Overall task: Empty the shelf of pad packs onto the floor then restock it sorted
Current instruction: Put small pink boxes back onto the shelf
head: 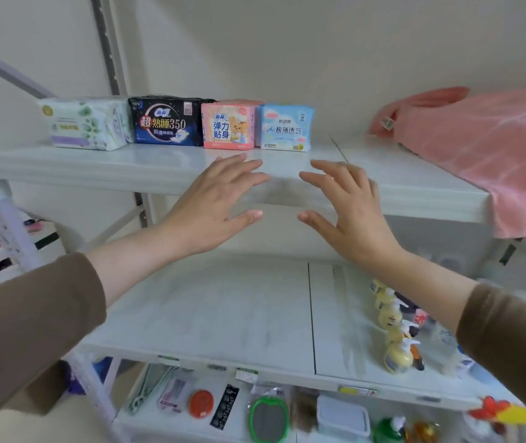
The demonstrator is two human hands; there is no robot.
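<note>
White shelf (pixel 159 169) holding four pad packs in row: green (pixel 87 124), black (pixel 167 123), pink (pixel 228 126), blue (pixel 285 127). Left hand (pixel 213 206), right hand (pixel 347 209) hovering, fingers spread, gripping nothing. Four yellow bottles (pixel 394 330) sitting below.

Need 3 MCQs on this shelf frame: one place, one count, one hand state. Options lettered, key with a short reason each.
1. Where does the blue pack stand in the row of pad packs?
A. far left
B. right end
C. lower shelf

2. How many pad packs stand on the top shelf?
A. two
B. four
C. six

3. What are the hands doing?
A. both open, holding nothing
B. left grips the black pack
C. right pinches the towel

Key: 1 B, it follows the green-white pack, black pack and pink pack. 2 B, four fronts show. 3 A, the left hand and right hand have spread fingers before the shelf edge.
</note>
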